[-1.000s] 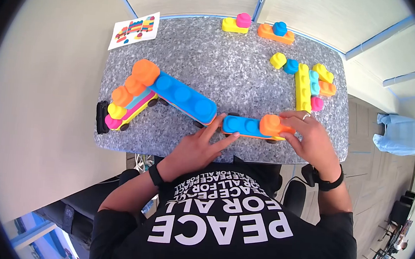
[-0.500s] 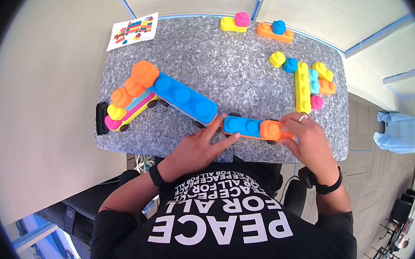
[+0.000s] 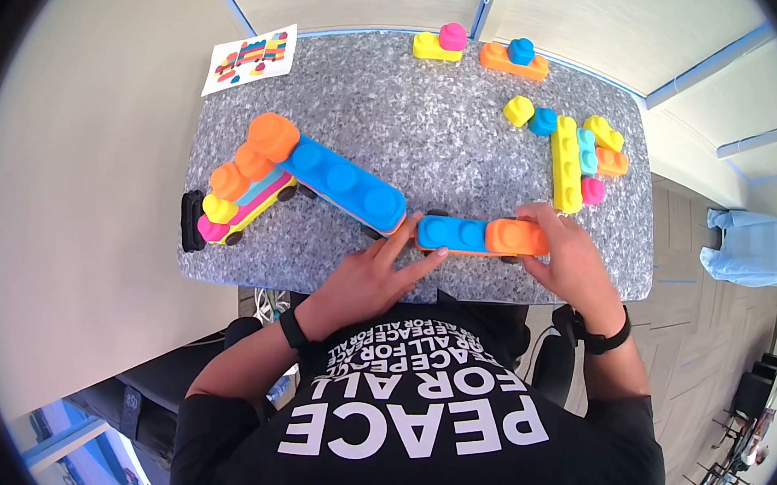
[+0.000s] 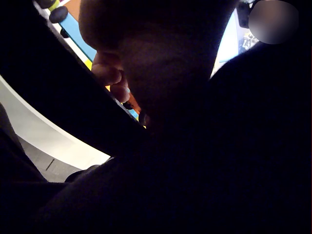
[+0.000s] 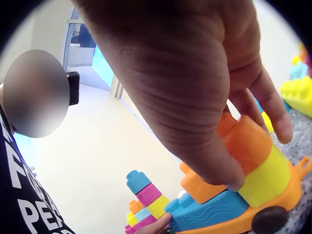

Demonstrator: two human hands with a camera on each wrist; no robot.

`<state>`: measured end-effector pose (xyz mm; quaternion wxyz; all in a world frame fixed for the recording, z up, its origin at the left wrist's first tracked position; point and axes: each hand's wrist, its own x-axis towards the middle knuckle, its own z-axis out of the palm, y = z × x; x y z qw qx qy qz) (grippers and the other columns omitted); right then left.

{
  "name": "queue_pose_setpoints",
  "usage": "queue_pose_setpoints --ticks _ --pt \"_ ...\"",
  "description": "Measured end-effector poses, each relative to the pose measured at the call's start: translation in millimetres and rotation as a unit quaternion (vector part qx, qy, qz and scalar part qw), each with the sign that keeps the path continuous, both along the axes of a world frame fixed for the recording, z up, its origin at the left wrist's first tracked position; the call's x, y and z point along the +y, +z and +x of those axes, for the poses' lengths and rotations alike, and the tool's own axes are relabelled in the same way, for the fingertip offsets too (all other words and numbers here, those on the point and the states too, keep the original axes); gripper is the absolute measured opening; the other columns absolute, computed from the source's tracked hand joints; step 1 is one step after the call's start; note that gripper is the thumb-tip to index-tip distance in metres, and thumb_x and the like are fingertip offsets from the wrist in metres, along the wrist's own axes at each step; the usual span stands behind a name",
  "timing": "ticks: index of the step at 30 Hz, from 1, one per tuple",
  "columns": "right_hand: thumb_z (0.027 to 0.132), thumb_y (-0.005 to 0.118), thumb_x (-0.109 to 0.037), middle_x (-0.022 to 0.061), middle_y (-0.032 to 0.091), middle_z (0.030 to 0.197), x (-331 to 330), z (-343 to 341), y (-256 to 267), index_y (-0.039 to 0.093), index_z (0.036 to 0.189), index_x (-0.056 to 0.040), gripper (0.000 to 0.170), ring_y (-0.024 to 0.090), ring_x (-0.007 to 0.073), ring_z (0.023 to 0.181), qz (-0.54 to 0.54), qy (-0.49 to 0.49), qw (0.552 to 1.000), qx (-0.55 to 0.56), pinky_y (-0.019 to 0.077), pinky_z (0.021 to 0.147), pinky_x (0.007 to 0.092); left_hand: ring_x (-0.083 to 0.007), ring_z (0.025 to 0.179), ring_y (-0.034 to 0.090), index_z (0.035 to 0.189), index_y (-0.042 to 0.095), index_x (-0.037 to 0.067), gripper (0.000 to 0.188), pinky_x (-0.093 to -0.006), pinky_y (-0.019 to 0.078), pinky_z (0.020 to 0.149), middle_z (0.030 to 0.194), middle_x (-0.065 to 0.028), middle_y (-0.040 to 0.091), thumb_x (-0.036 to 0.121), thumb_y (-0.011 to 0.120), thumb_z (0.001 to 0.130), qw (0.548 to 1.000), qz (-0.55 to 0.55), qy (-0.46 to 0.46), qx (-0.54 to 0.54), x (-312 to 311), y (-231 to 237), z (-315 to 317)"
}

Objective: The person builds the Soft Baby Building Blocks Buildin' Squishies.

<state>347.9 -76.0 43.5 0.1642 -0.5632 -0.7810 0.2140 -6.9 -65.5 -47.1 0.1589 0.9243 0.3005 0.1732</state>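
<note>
In the head view a wheeled toy wagon with blue studded blocks (image 3: 452, 234) lies near the table's front edge. Orange blocks (image 3: 505, 236) top its right end. My right hand (image 3: 579, 267) grips the end orange block (image 5: 249, 144), thumb on the near side and fingers on the far side. Beneath that block is a yellow block (image 5: 267, 178) on the wagon's orange base. My left hand (image 3: 369, 280) touches the wagon's left end with extended fingers, beside a second wagon with a long blue block (image 3: 339, 177). The left wrist view is mostly dark.
A stepped block vehicle (image 3: 250, 189) with orange, yellow and pink pieces stands at the left. A picture card (image 3: 250, 59) lies at the back left. Yellow bars (image 3: 566, 166) and small blocks sit at the right; more blocks (image 3: 513, 61) are at the back edge.
The end orange block has settled into line with the orange one beside it. My right hand has shifted slightly left and its fingers now straddle the block. The left hand has stayed in place.
</note>
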Motion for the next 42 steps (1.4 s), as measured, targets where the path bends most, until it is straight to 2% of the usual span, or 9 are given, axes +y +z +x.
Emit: queue_pose_setpoints --ticks 8,12,16,20,23,31,34,39,42 --pt "0.093 0.091 -0.01 0.0176 0.078 0.141 8 17 10 0.07 0.151 -0.0076 0.061 0.077 0.0406 0.124 0.022 0.054 0.998 0.02 0.0628 0.102 0.049 -0.0484 0.154 0.063 0.174 0.056 0.023 0.09 -0.0479 0.0695 0.105 0.184 -0.0338 0.037 0.015 0.091 0.091 1.0 -0.01 -0.004 0.0 0 -1 -1" --pt "0.098 0.089 -0.01 0.0159 0.084 0.13 43 70 33 0.077 0.145 -0.007 0.049 0.08 0.0328 0.114 0.03 -0.112 0.992 0.052 0.0644 0.095 0.0436 -0.0485 0.154 0.063 0.173 0.057 0.023 0.089 -0.0481 0.0691 0.106 0.184 -0.0338 0.037 0.014 0.091 0.092 1.0 -0.016 -0.001 0.0 -1 -2 -1" --pt "0.092 0.089 -0.004 0.0137 0.083 0.136 85 160 -12 0.077 0.143 -0.0098 0.053 0.078 0.0398 0.121 0.144 -0.121 0.973 -0.135 0.0623 0.105 0.0489 -0.0493 0.154 0.063 0.172 0.058 0.023 0.087 -0.0484 0.069 0.106 0.184 -0.0342 0.036 0.014 0.091 0.092 1.0 -0.002 -0.001 -0.003 0 -1 0" --pt "0.087 0.09 -0.002 0.0134 0.082 0.135 98 186 -50 0.08 0.137 -0.0104 0.051 0.073 0.0419 0.126 0.111 -0.18 0.96 -0.181 0.0599 0.11 0.0513 -0.0446 0.15 0.068 0.173 0.057 0.029 0.079 -0.0427 0.0717 0.099 0.183 -0.0346 0.039 0.013 0.079 0.099 1.0 0.007 0.008 0.001 -1 -3 0" --pt "0.084 0.092 -0.002 0.0133 0.081 0.129 102 186 -57 0.081 0.134 -0.0109 0.052 0.072 0.0416 0.125 0.118 -0.188 0.96 -0.173 0.0597 0.11 0.0515 -0.0507 0.152 0.064 0.169 0.061 0.023 0.082 -0.0473 0.0703 0.102 0.182 -0.0358 0.038 0.013 0.089 0.093 1.0 -0.007 0.006 0.004 -2 2 0" --pt "0.081 0.096 -0.006 0.0155 0.081 0.121 98 189 -50 0.077 0.131 -0.0075 0.053 0.074 0.0424 0.12 0.195 -0.153 0.954 -0.171 0.0612 0.107 0.0501 -0.0443 0.151 0.067 0.165 0.066 0.027 0.068 -0.0434 0.0717 0.099 0.183 -0.0334 0.04 0.013 0.077 0.099 1.0 0.016 0.008 0.003 -1 -1 2" --pt "0.085 0.093 -0.008 0.0176 0.082 0.121 95 181 -21 0.076 0.129 -0.0043 0.048 0.077 0.0434 0.116 0.165 -0.21 0.957 -0.108 0.0626 0.104 0.0493 -0.0445 0.152 0.067 0.164 0.067 0.025 0.066 -0.0438 0.0715 0.1 0.183 -0.0327 0.04 0.012 0.077 0.1 1.0 0.007 0.012 0.005 -1 1 2" --pt "0.095 0.087 -0.006 0.0137 0.084 0.125 66 96 43 0.075 0.138 -0.0014 0.045 0.081 0.0281 0.118 0.227 -0.158 0.959 0.061 0.0636 0.097 0.0404 -0.0462 0.152 0.065 0.165 0.067 0.024 0.07 -0.0451 0.0707 0.102 0.182 -0.0329 0.04 0.012 0.081 0.097 1.0 0.008 0.008 0.008 -1 1 3" --pt "0.096 0.092 -0.008 0.0172 0.082 0.14 45 31 53 0.074 0.146 -0.0025 0.054 0.08 0.0364 0.122 0.21 -0.038 0.973 0.086 0.062 0.105 0.0431 -0.0482 0.151 0.066 0.168 0.065 0.024 0.08 -0.0464 0.0698 0.104 0.182 -0.0345 0.039 0.014 0.089 0.092 1.0 0.008 0.0 0.011 0 1 3"
